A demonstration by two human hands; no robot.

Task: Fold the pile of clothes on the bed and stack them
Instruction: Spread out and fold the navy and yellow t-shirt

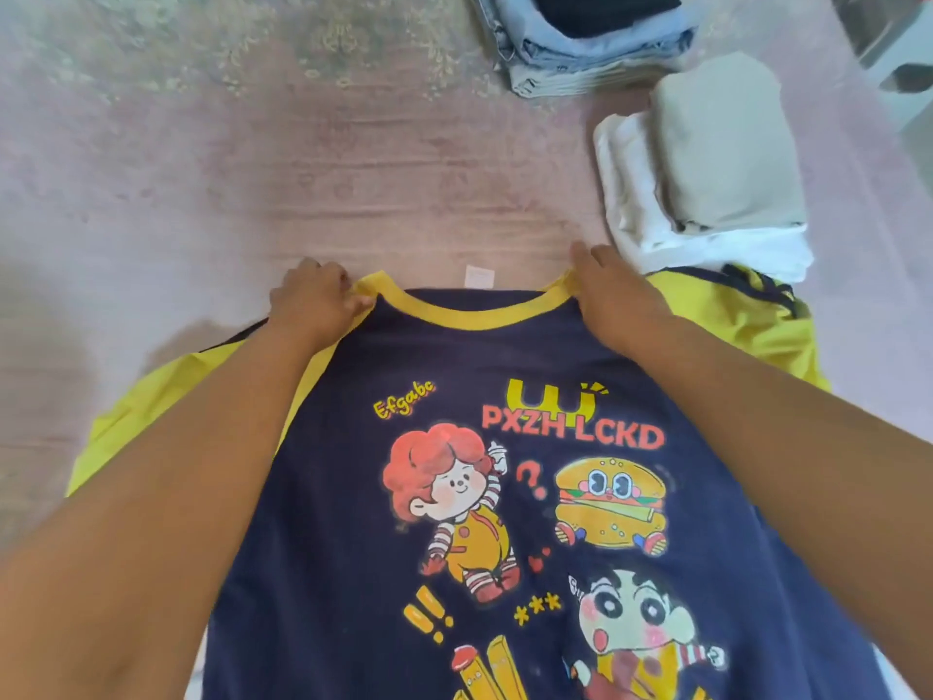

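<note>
Two hands at the collar of a navy T-shirt (343,472) spread front-up on the pink bedspread (303,159). Left hand (313,305) curled, pinching the yellow neckband (474,315) at its left end; right hand (616,290) gripping the same band at its right end. Yellow sleeves splayed to either side, the right one rumpled. White neck label (478,276) showing inside the collar, its print too small to read. Readable on the chest: "Efgabc" in yellow script, a yellow upside-down arch logo, "PXZH LCKD" in red capitals. Below that, cartoon prints: red-haired clown child, burger with eyes, wide-eyed boy, fries, question mark, exclamation marks, stars. Folded beige and white stack (707,169) just beyond the right sleeve. Further back, folded denim pile (580,48) with a dark garment (606,7) on top.
</note>
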